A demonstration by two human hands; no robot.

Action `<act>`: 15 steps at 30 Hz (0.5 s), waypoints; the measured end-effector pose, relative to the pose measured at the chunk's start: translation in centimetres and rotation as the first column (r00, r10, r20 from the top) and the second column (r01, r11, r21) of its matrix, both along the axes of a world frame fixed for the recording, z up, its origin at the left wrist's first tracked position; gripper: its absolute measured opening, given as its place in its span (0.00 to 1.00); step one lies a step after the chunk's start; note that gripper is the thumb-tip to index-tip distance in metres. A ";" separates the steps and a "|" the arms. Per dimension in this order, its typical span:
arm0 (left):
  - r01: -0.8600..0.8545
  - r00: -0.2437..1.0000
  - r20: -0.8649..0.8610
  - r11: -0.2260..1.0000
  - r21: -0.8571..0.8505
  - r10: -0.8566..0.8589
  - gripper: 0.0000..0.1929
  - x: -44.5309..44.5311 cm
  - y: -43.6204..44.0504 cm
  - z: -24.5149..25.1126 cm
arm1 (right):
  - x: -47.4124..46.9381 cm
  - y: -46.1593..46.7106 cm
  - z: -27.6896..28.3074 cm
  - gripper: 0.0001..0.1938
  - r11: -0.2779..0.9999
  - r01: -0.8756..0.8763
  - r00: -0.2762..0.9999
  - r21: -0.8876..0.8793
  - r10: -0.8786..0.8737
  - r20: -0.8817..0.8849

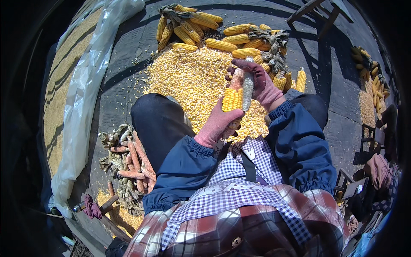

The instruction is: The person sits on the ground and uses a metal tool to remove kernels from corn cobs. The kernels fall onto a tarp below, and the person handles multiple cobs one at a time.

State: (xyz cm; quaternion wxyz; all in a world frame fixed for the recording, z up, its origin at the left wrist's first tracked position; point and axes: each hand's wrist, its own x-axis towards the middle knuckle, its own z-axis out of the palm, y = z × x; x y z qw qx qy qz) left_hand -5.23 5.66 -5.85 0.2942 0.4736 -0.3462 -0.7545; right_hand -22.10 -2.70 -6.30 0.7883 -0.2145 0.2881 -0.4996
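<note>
My left hand (215, 123), in a pink glove, grips the lower part of a partly shelled corn ear (232, 99) above the kernels between my knees. The ear's lower part carries yellow kernels, while its upper part is bare reddish cob. Also gloved, my right hand (257, 77) wraps over a long, grey, rough-surfaced tool (247, 86) that lies along the ear's right side. Its fingers reach across behind the bare cob; their exact contact is hidden. Beneath both hands spreads a heap of loose corn kernels (189, 74).
Bundles of unshelled corn ears (189, 25) tied by husks lie beyond the heap, with another bundle (268, 41) to the right. Bare cobs (136, 160) and husks are piled by my left leg. Plastic sheeting (86, 83) runs along the left. A wooden stool (321, 16) stands far right.
</note>
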 end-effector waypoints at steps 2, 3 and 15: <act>0.075 0.960 -0.279 0.962 0.261 0.001 0.23 2.0 -0.6 2.2 | -0.2 -0.2 1.4 0.20 0.997 -0.073 0.995 -0.016 0.074 0.061; 0.084 0.916 -0.395 0.932 0.354 0.067 0.22 2.1 -0.7 2.7 | -0.8 0.2 2.0 0.20 0.991 -0.098 0.993 -0.092 0.103 0.058; 0.169 0.954 0.276 0.968 -0.186 -0.113 0.41 1.3 -0.8 3.0 | 0.1 2.3 4.1 0.19 0.958 -0.146 0.832 -0.248 -0.017 -0.554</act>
